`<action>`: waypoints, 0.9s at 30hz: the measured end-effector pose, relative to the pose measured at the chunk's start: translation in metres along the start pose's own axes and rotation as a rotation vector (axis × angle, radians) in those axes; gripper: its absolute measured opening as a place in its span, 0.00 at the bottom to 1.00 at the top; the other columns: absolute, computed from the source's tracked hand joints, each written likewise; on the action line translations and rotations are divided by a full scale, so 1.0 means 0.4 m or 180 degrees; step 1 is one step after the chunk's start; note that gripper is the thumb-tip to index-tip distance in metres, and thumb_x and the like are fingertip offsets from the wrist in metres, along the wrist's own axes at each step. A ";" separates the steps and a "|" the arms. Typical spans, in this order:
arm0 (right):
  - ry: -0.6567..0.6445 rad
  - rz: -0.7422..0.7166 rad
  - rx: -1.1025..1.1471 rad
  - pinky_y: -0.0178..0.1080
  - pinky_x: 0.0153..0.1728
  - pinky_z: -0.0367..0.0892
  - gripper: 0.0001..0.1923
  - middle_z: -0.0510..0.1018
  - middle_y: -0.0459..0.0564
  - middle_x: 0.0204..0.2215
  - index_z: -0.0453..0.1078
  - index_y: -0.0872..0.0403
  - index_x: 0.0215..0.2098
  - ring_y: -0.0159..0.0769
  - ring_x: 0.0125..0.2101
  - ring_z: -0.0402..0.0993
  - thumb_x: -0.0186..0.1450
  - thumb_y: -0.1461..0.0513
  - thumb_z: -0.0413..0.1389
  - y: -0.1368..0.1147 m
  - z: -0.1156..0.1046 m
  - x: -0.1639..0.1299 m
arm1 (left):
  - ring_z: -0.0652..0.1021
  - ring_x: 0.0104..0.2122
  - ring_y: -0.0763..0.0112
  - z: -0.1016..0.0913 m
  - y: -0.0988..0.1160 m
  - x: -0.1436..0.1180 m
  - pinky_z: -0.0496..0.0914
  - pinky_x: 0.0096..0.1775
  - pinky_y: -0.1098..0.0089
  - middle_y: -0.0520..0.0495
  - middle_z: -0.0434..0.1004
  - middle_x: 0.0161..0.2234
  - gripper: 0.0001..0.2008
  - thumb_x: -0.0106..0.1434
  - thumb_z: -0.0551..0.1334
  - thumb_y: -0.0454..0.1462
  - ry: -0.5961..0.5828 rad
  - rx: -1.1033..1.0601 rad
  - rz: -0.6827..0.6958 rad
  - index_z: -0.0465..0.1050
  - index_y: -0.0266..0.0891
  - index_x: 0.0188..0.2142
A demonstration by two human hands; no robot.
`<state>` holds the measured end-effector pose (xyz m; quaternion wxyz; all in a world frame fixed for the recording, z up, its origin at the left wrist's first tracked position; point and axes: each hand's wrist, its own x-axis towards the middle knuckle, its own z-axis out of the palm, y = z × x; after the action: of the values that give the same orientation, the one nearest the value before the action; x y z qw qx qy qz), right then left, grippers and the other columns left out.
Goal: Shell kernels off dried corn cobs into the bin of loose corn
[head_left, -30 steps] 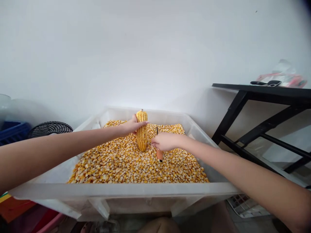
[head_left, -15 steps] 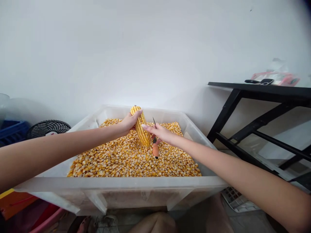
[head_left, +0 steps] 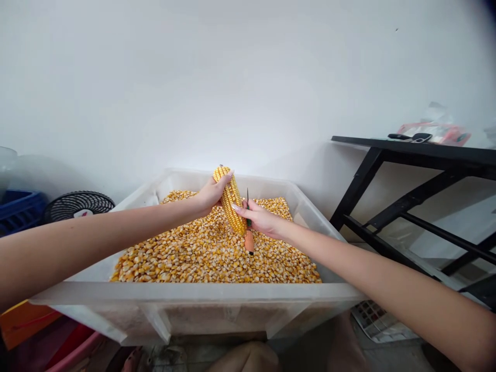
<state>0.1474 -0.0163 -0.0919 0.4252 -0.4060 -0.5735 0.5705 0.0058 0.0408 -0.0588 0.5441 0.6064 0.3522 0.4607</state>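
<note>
My left hand (head_left: 212, 195) is wrapped around the upper part of a yellow corn cob (head_left: 231, 204), which tilts over the bin. Several dark gaps show between the kernel rows near its top. My right hand (head_left: 260, 217) has its fingers closed around an awl-like tool (head_left: 249, 242) with an orange-brown handle and a thin dark shaft pointing up. The thumb of that hand lies against the cob's lower right side. Beneath both hands, loose corn kernels (head_left: 182, 258) fill a large translucent plastic bin (head_left: 194, 292).
To the right stands a black-framed table (head_left: 422, 151) with a pink-and-white package (head_left: 442, 133) on top. A black fan grille (head_left: 79, 204) and a blue basket (head_left: 21, 209) are at left. A white crate (head_left: 382, 323) sits on the floor.
Both hands and the cob have shifted slightly right in view. My right thumb has slid down along the cob, and the tool's shaft stands more upright.
</note>
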 end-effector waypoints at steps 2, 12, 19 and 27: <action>-0.0078 0.0010 0.0016 0.36 0.30 0.65 0.18 0.67 0.44 0.35 0.56 0.50 0.35 0.31 0.34 0.66 0.54 0.50 0.55 -0.005 0.000 -0.003 | 0.74 0.31 0.67 -0.004 -0.001 0.005 0.71 0.31 0.66 0.48 0.71 0.30 0.22 0.52 0.57 0.54 0.0031 -0.0060 -0.0016 0.63 0.40 0.38; 0.0421 -0.0462 -0.1095 0.33 0.25 0.59 0.20 0.59 0.41 0.23 0.52 0.52 0.27 0.26 0.24 0.57 0.55 0.46 0.51 -0.021 0.000 -0.006 | 0.74 0.27 0.67 -0.005 0.008 0.008 0.70 0.25 0.69 0.48 0.71 0.28 0.21 0.51 0.58 0.53 0.0221 -0.0230 -0.0025 0.63 0.40 0.35; 0.0332 -0.0006 -0.0813 0.34 0.22 0.61 0.21 0.63 0.42 0.25 0.54 0.51 0.31 0.28 0.24 0.62 0.54 0.43 0.50 -0.024 0.009 -0.007 | 0.74 0.28 0.68 0.009 0.005 -0.008 0.70 0.27 0.68 0.47 0.72 0.29 0.21 0.51 0.58 0.54 0.0118 -0.0081 -0.0101 0.62 0.39 0.35; 0.0421 -0.0057 -0.0723 0.33 0.23 0.62 0.21 0.65 0.42 0.27 0.55 0.51 0.31 0.29 0.26 0.64 0.53 0.45 0.53 -0.023 0.008 -0.010 | 0.75 0.29 0.65 0.010 0.007 -0.009 0.70 0.28 0.66 0.47 0.73 0.28 0.22 0.52 0.56 0.54 -0.0080 -0.0005 -0.0203 0.62 0.40 0.36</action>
<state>0.1460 -0.0213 -0.0828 0.4184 -0.4831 -0.6087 0.4701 0.0082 0.0358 -0.0567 0.5634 0.6001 0.3642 0.4358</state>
